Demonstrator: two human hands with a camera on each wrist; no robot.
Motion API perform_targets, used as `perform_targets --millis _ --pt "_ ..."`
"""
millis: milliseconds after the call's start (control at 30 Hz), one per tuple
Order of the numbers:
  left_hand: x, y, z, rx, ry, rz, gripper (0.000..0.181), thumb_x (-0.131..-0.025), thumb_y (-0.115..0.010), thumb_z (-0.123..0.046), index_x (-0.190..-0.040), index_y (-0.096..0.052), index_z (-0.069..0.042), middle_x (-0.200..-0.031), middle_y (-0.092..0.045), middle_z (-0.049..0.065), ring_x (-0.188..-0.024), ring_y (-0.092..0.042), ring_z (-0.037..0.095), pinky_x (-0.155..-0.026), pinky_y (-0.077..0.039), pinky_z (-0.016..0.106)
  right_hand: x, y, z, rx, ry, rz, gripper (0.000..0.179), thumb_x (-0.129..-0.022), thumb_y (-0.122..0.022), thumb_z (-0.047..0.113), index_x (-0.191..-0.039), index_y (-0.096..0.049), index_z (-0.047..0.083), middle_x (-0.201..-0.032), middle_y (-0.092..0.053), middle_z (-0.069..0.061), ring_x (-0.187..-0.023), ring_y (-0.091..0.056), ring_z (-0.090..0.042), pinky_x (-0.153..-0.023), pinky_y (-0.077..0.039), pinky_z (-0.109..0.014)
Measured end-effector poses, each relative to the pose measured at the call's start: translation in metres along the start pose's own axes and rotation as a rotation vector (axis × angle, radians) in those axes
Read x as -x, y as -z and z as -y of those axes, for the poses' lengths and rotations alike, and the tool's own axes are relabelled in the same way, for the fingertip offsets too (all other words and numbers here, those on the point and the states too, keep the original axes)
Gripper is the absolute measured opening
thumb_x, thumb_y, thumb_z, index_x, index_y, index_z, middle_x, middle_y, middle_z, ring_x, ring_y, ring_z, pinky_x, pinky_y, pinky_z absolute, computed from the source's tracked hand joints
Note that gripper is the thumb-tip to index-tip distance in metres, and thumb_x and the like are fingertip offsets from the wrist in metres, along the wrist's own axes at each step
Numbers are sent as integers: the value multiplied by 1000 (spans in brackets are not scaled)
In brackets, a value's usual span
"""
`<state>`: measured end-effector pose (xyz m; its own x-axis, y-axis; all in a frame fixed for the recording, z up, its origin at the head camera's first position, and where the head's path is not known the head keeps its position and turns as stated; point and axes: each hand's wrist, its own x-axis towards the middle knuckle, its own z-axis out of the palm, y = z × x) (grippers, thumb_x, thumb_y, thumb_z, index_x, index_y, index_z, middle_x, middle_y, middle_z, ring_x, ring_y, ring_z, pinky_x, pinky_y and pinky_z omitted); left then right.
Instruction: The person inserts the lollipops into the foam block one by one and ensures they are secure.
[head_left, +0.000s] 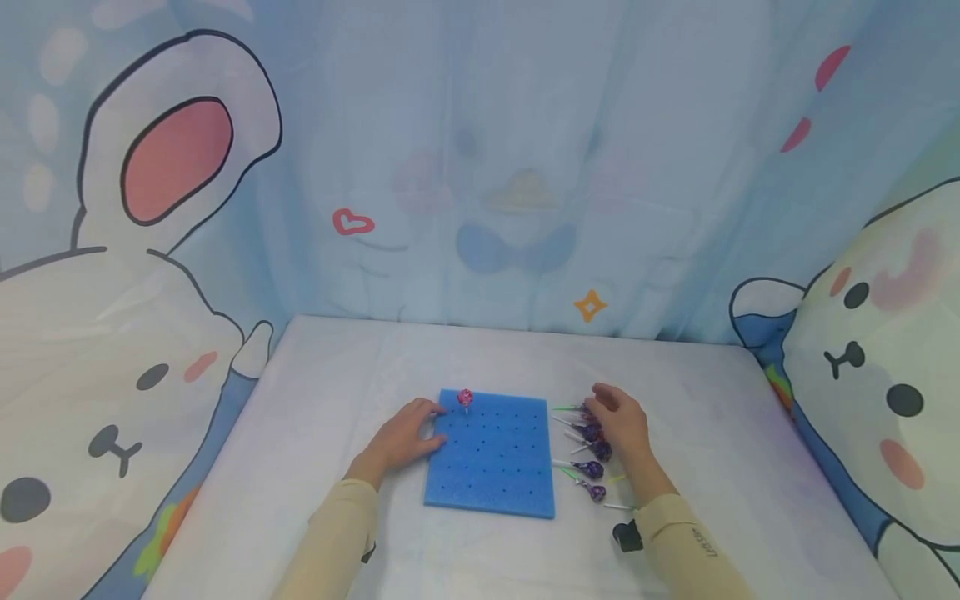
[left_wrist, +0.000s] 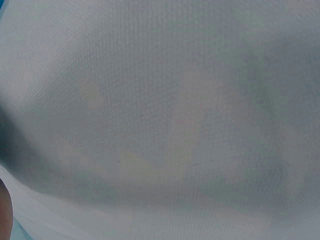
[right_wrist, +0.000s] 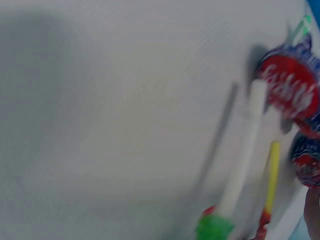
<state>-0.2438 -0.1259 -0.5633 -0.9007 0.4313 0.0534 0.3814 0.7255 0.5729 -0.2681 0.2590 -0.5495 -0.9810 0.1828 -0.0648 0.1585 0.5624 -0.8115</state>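
Observation:
A blue foam board (head_left: 491, 493) with rows of small holes lies on the table. One red-and-pink lollipop (head_left: 465, 397) stands upright in it near the far left corner. My left hand (head_left: 401, 433) rests against the board's left edge, thumb and fingers spread apart. To the right of the board, several dark-wrapped lollipops (head_left: 588, 470) lie in a loose column, sticks mostly pointing left. Over the far end of this column is my right hand (head_left: 621, 421), its fingertips at a lollipop; their grip is hidden. In the right wrist view a fingertip (right_wrist: 313, 212) meets a wrapped lollipop (right_wrist: 305, 162).
Close to the right wrist camera are a white stick (right_wrist: 245, 150) with a green wrapper and a yellow stick (right_wrist: 272, 175). A black object (head_left: 627, 536) sits by the right sleeve. White cloth covers the table (head_left: 360, 358); a printed blue curtain (head_left: 420, 292) hangs behind.

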Motion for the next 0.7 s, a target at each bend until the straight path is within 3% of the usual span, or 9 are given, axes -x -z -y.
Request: perform_targets --millis 133,433,700 --pt "1 0 0 8 -2 -4 44 -93 -66 -34 -131 -54 -15 -131 -54 3 -129 -48 22 -108 -42 41 0 0 -7 45 -32 13 49 -98 -60 27 -140 -49 3 -140 -51 -21 -130 -46 -38 -110 -36 -51" --pt "-2 -6 5 -15 -8 -21 45 -92 -66 -37 -130 -55 -16 -131 -54 2 -128 -49 20 -108 -42 40 -3 -4 -14 141 -20 -4 46 -97 -60 24 -135 -53 -1 -133 -55 -23 -125 -49 -41 -107 -38 -54" --pt "0 -4 3 -11 10 -10 45 -92 -66 -37 -131 -54 -17 -132 -53 1 -129 -48 20 -108 -42 39 -2 -6 -9 137 -43 4 46 -96 -60 22 -134 -52 -3 -131 -56 -25 -123 -50 -41 -107 -39 -54"
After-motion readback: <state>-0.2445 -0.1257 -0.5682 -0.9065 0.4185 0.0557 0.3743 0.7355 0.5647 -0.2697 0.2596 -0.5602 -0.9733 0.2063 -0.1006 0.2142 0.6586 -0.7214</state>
